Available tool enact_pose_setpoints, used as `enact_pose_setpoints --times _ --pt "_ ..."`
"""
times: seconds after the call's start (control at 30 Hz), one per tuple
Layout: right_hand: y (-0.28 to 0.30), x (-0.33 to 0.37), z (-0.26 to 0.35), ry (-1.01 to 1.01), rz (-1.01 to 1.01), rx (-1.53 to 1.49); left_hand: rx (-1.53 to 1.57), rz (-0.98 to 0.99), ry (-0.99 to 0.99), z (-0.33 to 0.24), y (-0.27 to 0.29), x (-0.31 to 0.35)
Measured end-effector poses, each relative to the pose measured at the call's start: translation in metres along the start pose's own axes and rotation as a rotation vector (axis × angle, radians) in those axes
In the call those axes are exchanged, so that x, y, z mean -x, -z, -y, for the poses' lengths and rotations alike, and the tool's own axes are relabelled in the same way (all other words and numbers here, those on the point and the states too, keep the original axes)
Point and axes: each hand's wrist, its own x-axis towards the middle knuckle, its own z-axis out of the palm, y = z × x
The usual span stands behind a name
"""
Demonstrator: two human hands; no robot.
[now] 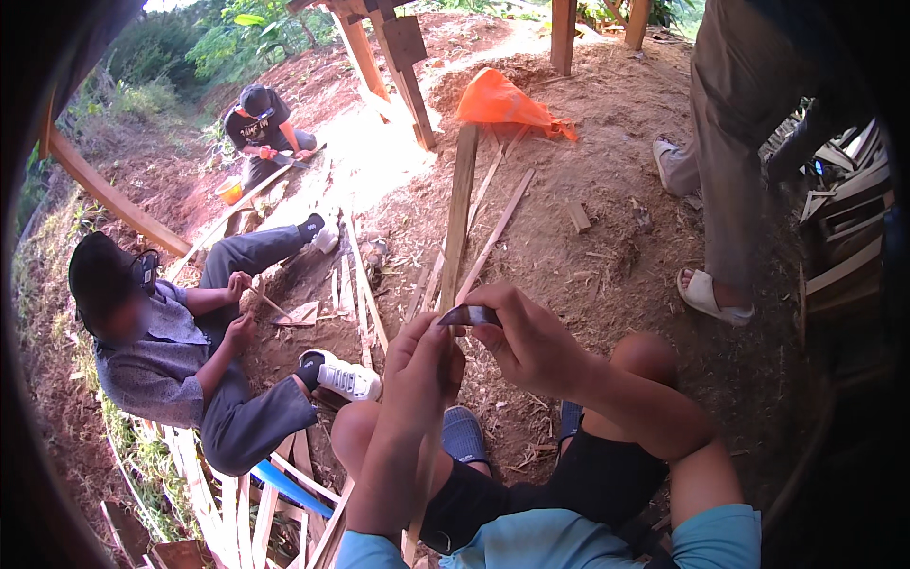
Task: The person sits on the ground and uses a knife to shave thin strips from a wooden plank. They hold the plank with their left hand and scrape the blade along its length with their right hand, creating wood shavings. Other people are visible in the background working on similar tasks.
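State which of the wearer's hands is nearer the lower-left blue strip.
Left. The left hand is above and right of the blue strip; the right hand is farther right, farther away.

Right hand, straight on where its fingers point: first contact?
Right hand points leftward, so likely the left hand, close beside it; the small dark piece sits between them. Depth gap unclear.

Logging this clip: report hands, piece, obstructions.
Right hand pinching small pointed blade. Left hand at its tip, grip unclear. No obvious obstruction; wooden strip just beyond.

The knife (469,316) apparently lies across the strip (461,209).
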Motion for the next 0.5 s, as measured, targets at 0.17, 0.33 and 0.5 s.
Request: enact_pose_setpoints --times 0.17,0.33,0.5 --pt "0.001 0.000 0.000 0.032 0.008 -0.003 0.023 0.088 0.015 -0.003 0.006 -0.001" --pt "0.002 0.000 0.001 0.057 -0.027 0.094 0.021 0.102 -0.041 0.005 0.007 0.000" --pt "0.004 0.000 0.005 0.078 -0.086 0.192 -0.031 0.167 -0.084 0.011 0.010 0.005"
